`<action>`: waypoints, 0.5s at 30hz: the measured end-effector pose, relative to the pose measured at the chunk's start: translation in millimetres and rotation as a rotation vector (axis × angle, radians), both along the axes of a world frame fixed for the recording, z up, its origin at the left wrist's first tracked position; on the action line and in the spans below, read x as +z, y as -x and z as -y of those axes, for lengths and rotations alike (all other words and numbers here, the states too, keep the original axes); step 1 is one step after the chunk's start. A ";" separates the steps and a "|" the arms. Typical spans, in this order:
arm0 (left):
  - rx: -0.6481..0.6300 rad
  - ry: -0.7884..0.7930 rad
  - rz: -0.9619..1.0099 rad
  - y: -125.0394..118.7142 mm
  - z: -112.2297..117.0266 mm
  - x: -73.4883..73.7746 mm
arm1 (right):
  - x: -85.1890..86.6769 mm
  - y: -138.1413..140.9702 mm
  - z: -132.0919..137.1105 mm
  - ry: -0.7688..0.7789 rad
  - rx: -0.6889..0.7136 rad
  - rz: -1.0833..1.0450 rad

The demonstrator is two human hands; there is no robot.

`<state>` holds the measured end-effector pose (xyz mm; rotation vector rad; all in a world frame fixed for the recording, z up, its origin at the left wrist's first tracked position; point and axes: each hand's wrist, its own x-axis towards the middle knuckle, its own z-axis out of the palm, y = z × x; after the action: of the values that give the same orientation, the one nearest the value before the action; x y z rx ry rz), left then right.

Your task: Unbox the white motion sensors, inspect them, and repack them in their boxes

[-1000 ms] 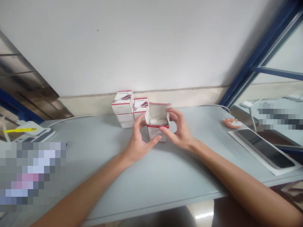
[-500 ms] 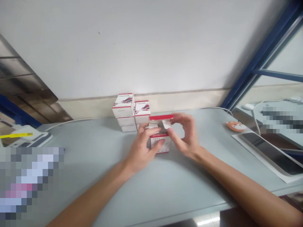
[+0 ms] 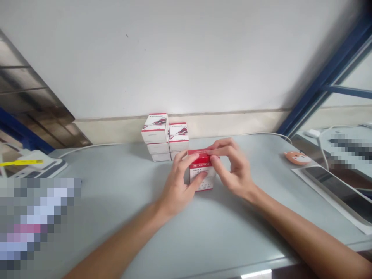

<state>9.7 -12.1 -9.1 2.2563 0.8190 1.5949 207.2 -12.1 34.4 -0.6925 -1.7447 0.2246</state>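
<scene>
A small white and red cardboard box [image 3: 207, 183] marked "DETECTOR" stands upright on the grey table, its red top flap folded down over the opening. My left hand [image 3: 178, 184] is wrapped round its left side, thumb across the printed front and a finger on the top. With my right hand [image 3: 235, 170] I grip the right side of the top, fingers and thumb on the red flap and its edge. The inside of the box is hidden. Behind it, near the wall, several similar boxes [image 3: 155, 136] are stacked.
An orange and white animal-face object [image 3: 297, 157] lies at the right, beside a dark flat panel [image 3: 340, 190] on a white sheet. A white device with a yellow strip [image 3: 21, 162] sits at the left. White cables run along the back edge; blue frame posts [image 3: 325, 85] stand right.
The box's top flap, raised with its inner side flaps showing, has come down over the opening. My right fingers have moved onto the top. The whole view has shifted slightly.
</scene>
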 end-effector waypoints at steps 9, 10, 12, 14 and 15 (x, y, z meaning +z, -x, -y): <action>0.097 -0.038 0.174 0.8 -9.6 3.4 | -14.9 -9.1 -8.4 0.109 0.134 0.140; 0.148 -0.026 0.244 0.1 -11.7 4.4 | -18.0 -7.0 -8.6 0.223 0.180 0.139; 0.213 -0.012 0.319 1.1 -15.6 8.7 | -23.0 -2.0 -8.2 0.445 0.284 0.104; 0.215 -0.051 0.301 6.6 -19.2 15.1 | -23.8 2.2 -8.0 0.542 0.286 0.019; 0.224 -0.081 0.273 11.4 -21.2 18.6 | -21.8 3.5 -8.4 0.517 0.223 -0.036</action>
<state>-1.7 9.1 9.6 1.9914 0.9727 2.0150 203.7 -3.6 12.5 -0.8524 -1.7399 0.8580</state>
